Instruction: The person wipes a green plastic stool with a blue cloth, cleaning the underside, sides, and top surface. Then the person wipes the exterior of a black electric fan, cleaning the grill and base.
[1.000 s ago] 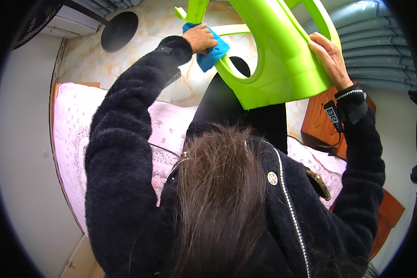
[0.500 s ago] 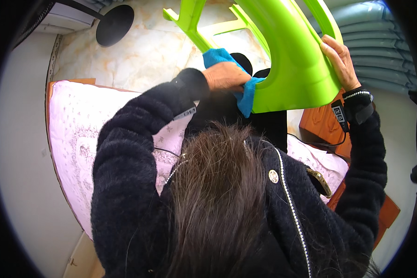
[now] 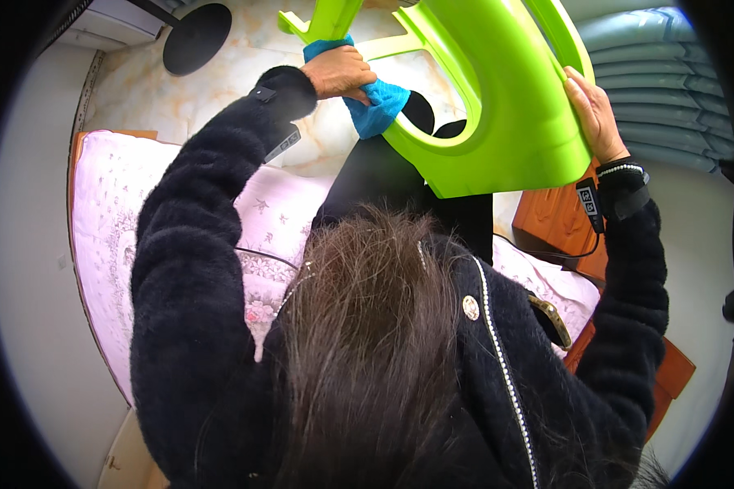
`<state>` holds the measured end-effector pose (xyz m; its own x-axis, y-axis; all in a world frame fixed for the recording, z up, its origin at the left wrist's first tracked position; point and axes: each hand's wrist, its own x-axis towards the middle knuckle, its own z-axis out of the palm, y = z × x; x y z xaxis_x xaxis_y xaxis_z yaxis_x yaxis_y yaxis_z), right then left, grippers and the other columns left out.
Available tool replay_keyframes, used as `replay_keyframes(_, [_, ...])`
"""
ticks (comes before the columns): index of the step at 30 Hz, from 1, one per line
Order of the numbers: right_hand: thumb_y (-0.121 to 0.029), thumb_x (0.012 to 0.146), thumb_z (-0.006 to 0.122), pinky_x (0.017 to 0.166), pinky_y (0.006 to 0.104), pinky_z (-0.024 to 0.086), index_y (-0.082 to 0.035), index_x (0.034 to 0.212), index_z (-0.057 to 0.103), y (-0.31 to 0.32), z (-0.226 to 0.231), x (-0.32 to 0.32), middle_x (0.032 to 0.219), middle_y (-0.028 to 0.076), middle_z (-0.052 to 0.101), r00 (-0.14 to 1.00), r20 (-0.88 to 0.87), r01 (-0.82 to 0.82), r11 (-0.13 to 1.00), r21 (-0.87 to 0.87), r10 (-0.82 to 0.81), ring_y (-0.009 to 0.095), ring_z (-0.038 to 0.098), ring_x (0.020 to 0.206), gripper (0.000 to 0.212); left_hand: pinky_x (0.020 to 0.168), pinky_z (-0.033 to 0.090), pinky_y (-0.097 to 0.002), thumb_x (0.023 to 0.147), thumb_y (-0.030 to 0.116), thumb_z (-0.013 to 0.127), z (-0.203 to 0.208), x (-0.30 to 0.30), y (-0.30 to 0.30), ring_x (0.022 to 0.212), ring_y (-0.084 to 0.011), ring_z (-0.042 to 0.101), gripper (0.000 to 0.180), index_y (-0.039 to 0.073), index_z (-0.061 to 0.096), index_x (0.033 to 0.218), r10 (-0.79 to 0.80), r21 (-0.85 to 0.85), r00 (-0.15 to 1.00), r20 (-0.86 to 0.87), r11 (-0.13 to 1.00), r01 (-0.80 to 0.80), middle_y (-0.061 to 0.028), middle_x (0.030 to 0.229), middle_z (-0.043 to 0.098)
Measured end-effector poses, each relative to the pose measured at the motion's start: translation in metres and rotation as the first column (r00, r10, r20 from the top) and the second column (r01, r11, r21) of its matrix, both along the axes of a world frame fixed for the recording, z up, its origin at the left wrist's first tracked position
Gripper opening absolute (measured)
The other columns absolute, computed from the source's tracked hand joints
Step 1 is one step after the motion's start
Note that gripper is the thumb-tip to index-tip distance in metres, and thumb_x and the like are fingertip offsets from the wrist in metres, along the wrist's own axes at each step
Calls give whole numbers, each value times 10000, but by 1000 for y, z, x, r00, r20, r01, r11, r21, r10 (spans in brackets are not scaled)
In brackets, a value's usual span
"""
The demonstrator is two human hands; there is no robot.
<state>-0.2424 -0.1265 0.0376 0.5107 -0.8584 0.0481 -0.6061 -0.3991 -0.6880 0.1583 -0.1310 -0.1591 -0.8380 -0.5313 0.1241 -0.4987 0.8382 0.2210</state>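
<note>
One blue cloth (image 3: pixel 377 112), grasped by the left hand (image 3: pixel 340 72), lies against one green plastic piece (image 3: pixel 526 122); the right hand (image 3: pixel 595 116) grips its edge.

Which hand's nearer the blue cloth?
Left. The left hand is on the blue cloth, holding it around a bar of the green plastic piece. The right hand is well to the cloth's right, gripping the piece's right edge.
</note>
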Motion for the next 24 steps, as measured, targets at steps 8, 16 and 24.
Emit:
replay_keyframes(8, [-281,1049,445,977,325,497,6,1362,540,-27,15,-71,1274,146,622,999,-32,-16,994,105,19,222,613,1143,435,795,524,-387,828,459,710,82,-5,40,858,-283,654,353,125,597,835,5,-268,981,-192,962,-58,-62,798,643])
replay_keyframes(16, [-60,907,628,1020,388,462,-9,1244,617,42,37,-34,1210,155,656,994,-30,71,822,-565,-106,325,614,1161,342,727,521,-397,868,480,691,108,-30,47,767,-282,664,345,140,629,884,41,-224,987,-157,972,-76,-84,770,650])
replay_keyframes(24, [-207,890,625,1063,435,422,-49,1007,653,65,18,57,956,111,659,915,-379,-363,685,-631,136,286,634,999,198,702,517,-392,914,501,649,117,-35,49,722,-293,654,365,140,649,856,152,-220,981,-120,960,-175,-98,737,653])
